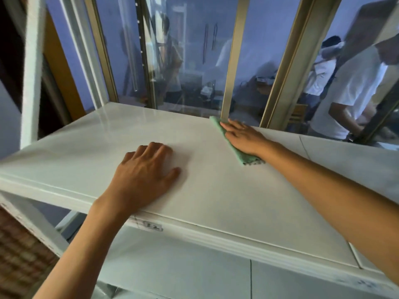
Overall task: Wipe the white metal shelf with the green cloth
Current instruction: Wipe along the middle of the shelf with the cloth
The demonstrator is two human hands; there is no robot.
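The white metal shelf spans the view as a broad flat top surface. A folded green cloth lies on it toward the back right, near the window frame. My right hand presses flat on the cloth with straight fingers, covering its middle; both cloth ends stick out. My left hand rests palm down on the bare shelf near the front edge, fingers spread and slightly bent, holding nothing.
A glass partition with tan frames rises right behind the shelf's back edge. White uprights stand at the left. A lower shelf level shows beneath. People stand beyond the glass at right.
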